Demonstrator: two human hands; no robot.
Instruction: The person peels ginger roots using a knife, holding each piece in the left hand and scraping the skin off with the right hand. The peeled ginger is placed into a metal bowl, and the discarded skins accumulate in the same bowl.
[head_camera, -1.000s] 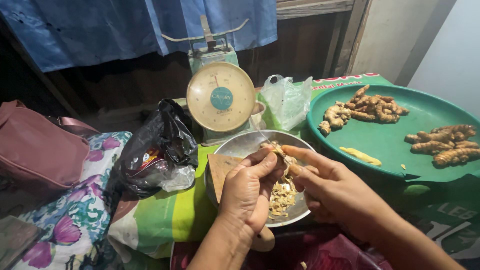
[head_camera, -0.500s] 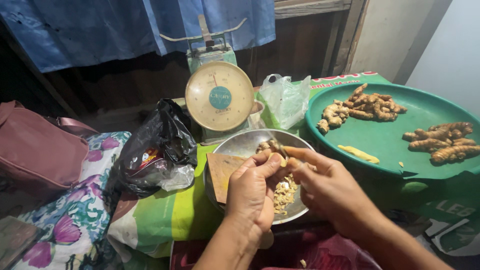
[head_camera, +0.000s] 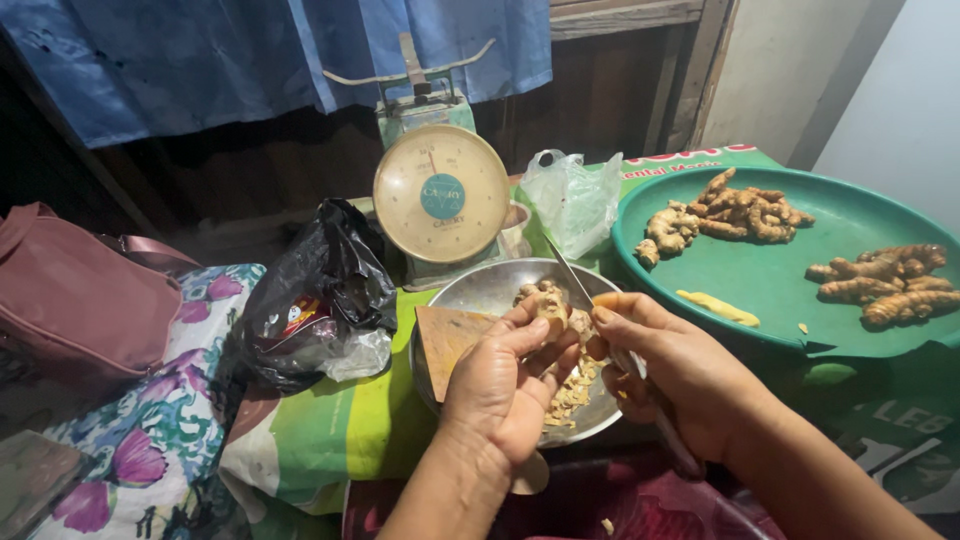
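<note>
The fingers (head_camera: 535, 322) of the left hand (head_camera: 505, 385) are curled tight around a knobbly piece of ginger root (head_camera: 553, 308), pinching it up over the steel bowl (head_camera: 478, 288) so that the peelings (head_camera: 572, 392) drop inside rather than on the tabletop. The right hand (head_camera: 680, 370) is closed on a knife (head_camera: 585, 296), thumb braced near the root and blade angled up toward the scale, a grip suited to scraping skin in short strokes. A brown card-like piece (head_camera: 445, 335) leans inside the bowl's left wall. Just behind stands a dial weighing scale (head_camera: 441, 195), with a clear plastic bag (head_camera: 572, 200) beside it and a black plastic bag (head_camera: 318, 290) to the left. The green tray (head_camera: 760, 270) at right keeps two heaps of unpeeled roots (head_camera: 735, 212) within reach.
</note>
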